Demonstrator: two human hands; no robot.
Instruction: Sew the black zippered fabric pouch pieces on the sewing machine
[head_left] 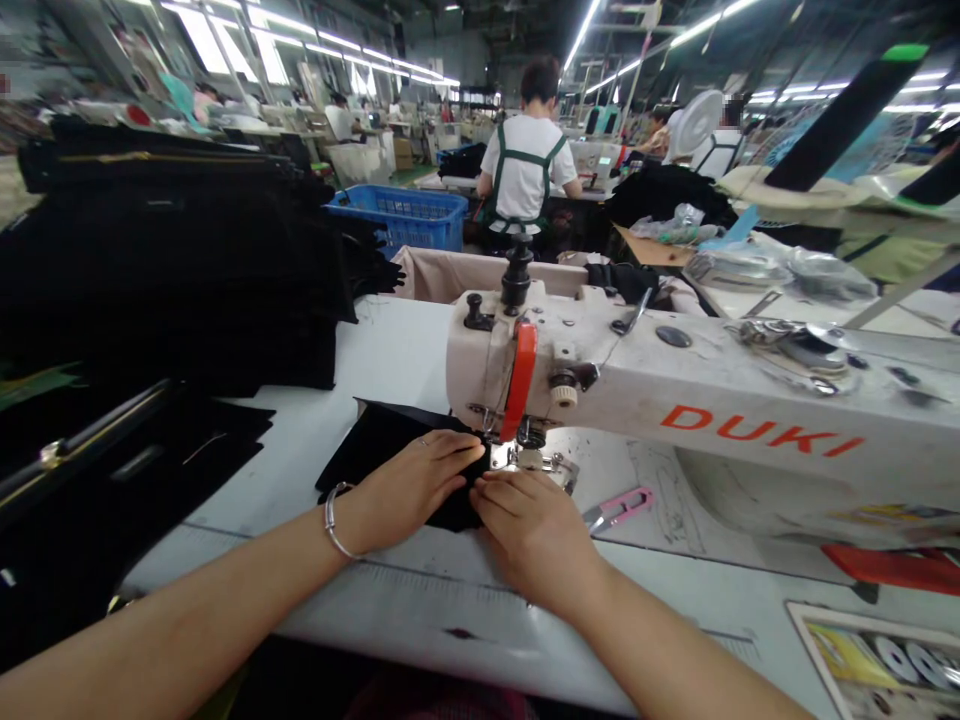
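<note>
A piece of black fabric [379, 445] lies on the white table of a sewing machine [622, 385], its right edge by the presser foot [504, 457]. My left hand [412, 488] rests flat on this fabric, fingers stretched toward the needle area. Just right of it, my right hand [536, 535] has its fingers curled together at the fabric's edge, close in front of the presser foot. The fingertips of both hands nearly meet. Pink-handled thread snips [626, 507] lie on the machine bed to the right of my right hand.
Black garment pieces [172, 260] are piled high on the left, with zippered black pieces [135, 460] nearer me. A bobbin tray [892, 655] sits at the right front. Beyond the machine are a blue basket [420, 205] and a seated person [525, 160] facing away.
</note>
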